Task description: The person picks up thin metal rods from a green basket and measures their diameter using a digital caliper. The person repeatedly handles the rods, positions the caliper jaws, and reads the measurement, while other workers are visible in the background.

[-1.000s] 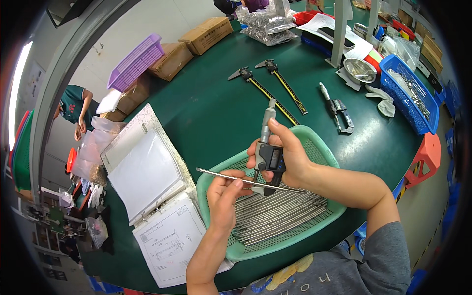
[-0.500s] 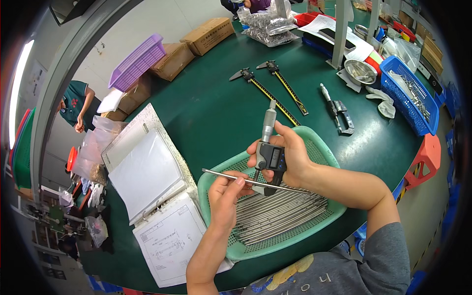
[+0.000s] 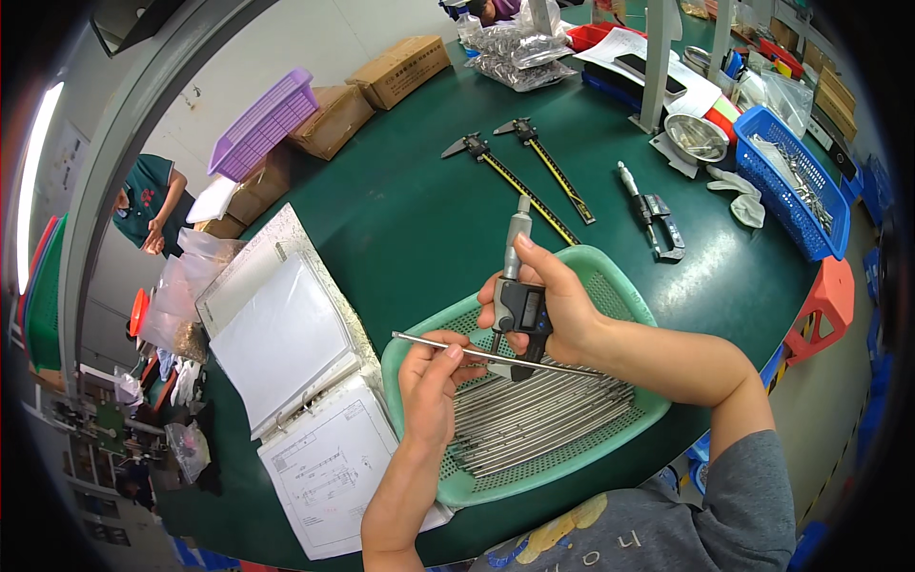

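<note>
A thin metal rod point(image 3: 419, 339) is pinched between the thumb and fingers of my left hand point(image 3: 431, 386). My right hand point(image 3: 564, 310) grips a digital micrometer point(image 3: 520, 307) by its dark body, with the thimble pointing up and away and my thumb beside it. The rod passes at the micrometer's jaws; whether both jaw faces touch it I cannot tell. Both hands are over a green plastic basket point(image 3: 646, 329), in which many similar metal rods point(image 3: 534, 419) lie side by side.
An open binder point(image 3: 286, 334) with a drawing lies left of the basket. Beyond are two calipers point(image 3: 519, 181), another micrometer point(image 3: 658, 219), a white glove point(image 3: 739, 197) and a blue basket point(image 3: 820, 238) of metal parts. Cardboard boxes point(image 3: 400, 71) line the far edge. Another person point(image 3: 157, 205) stands at left.
My right thumb has moved up toward the micrometer's thimble. The rod and both hands have otherwise stayed nearly in place. The person at left has brought their hands together.
</note>
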`<state>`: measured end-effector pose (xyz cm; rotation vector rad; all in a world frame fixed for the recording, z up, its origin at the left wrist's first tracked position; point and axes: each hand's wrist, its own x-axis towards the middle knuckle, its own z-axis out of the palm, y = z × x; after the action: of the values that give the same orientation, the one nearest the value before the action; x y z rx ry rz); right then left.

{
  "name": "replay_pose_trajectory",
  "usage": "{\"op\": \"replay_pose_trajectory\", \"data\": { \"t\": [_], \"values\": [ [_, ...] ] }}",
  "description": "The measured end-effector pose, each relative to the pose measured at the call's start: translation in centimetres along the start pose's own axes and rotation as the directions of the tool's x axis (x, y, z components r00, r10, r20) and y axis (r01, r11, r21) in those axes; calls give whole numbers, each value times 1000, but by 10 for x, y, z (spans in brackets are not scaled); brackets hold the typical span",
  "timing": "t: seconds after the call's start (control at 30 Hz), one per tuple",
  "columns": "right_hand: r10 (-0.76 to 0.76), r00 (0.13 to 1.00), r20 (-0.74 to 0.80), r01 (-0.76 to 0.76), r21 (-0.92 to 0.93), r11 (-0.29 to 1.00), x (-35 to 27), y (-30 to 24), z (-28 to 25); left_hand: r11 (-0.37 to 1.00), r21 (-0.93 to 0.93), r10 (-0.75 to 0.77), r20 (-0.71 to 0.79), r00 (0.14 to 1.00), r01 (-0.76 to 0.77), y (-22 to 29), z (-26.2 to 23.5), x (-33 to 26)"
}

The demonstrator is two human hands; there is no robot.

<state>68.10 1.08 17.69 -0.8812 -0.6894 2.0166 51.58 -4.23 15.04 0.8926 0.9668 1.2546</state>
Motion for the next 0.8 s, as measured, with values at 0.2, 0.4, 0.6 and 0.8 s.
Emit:
{"op": "replay_pose_trajectory", "data": {
  "t": [0.2,0.4,0.6,0.8],
  "values": [
    [-12,999,31,11,34,999,0,1,-2,1000,-19,6,15,1000,-6,1,0,0],
    [-5,998,61,0,82,997,3,4,-6,1000,-2,-6,46,999,6,-1,0,0],
    [4,999,45,-7,76,997,1,1,-4,1000,6,-19,63,998,18,-1,-1,0],
    [-12,999,42,10,39,999,1,2,-3,1000,11,-9,52,999,8,1,1,-2]
  ]
}}
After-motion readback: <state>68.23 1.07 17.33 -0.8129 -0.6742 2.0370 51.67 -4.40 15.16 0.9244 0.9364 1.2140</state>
